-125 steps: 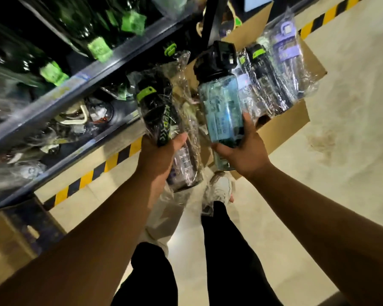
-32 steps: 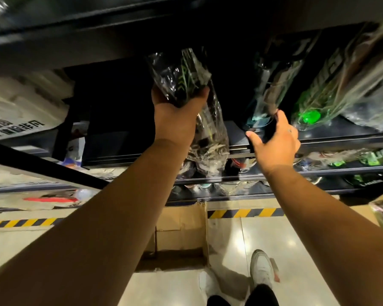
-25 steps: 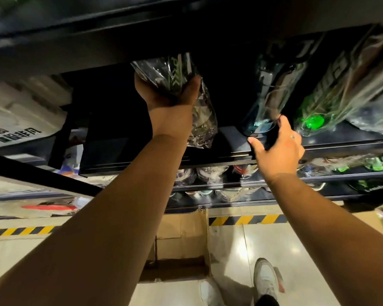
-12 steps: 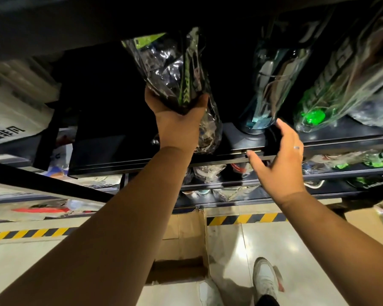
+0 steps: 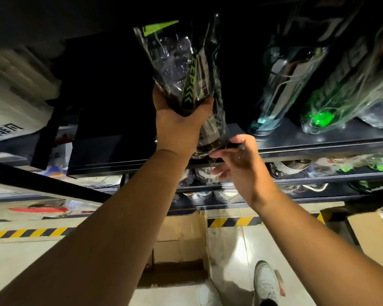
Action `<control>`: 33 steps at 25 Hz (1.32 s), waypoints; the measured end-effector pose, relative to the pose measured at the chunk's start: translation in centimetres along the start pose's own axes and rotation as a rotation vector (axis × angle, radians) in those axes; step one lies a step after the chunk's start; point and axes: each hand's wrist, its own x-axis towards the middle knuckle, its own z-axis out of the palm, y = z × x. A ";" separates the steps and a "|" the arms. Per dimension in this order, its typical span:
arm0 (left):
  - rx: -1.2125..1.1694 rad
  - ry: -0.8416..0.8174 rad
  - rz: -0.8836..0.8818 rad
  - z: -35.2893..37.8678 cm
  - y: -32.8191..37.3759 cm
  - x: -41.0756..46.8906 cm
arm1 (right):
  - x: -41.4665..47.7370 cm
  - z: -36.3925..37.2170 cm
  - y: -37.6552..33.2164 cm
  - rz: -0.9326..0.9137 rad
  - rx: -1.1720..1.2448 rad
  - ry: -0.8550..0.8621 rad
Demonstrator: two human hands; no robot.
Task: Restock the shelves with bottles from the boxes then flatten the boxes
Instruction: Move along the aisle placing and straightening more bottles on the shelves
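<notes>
My left hand (image 5: 177,129) is shut around the base of a black bottle with green markings (image 5: 181,69), sealed in a clear plastic wrap. I hold it upright, raised in front of the dark shelf (image 5: 318,142). My right hand (image 5: 241,168) is just below, fingers apart, with the thumb tip touching the loose lower end of the wrap. A clear blue bottle (image 5: 283,85) stands on the shelf to the right, free of my hands. A wrapped green-capped bottle (image 5: 332,100) leans beside it.
Lower shelves hold more wrapped bottles (image 5: 296,166). An open cardboard box (image 5: 181,237) sits on the floor below my arms, and another box (image 5: 367,230) is at the right edge. Yellow-black tape (image 5: 27,233) lines the floor. My white shoe (image 5: 265,281) is at the bottom.
My right hand let go of the blue bottle, which now stands on the shelf, and moved left to the black bottle's wrap. My left hand lifted the black bottle higher.
</notes>
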 end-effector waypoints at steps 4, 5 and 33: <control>0.022 0.037 0.004 -0.6 0.5 0.6 | 1.9 0.4 -1.9 0.257 0.384 0.025; 0.019 0.047 -0.004 -0.6 0.5 0.8 | 2.1 0.4 -2.3 0.246 0.412 0.042; 0.413 -0.108 0.076 0.6 -5.1 -1.2 | 2.3 -1.0 2.3 -0.182 -0.158 0.265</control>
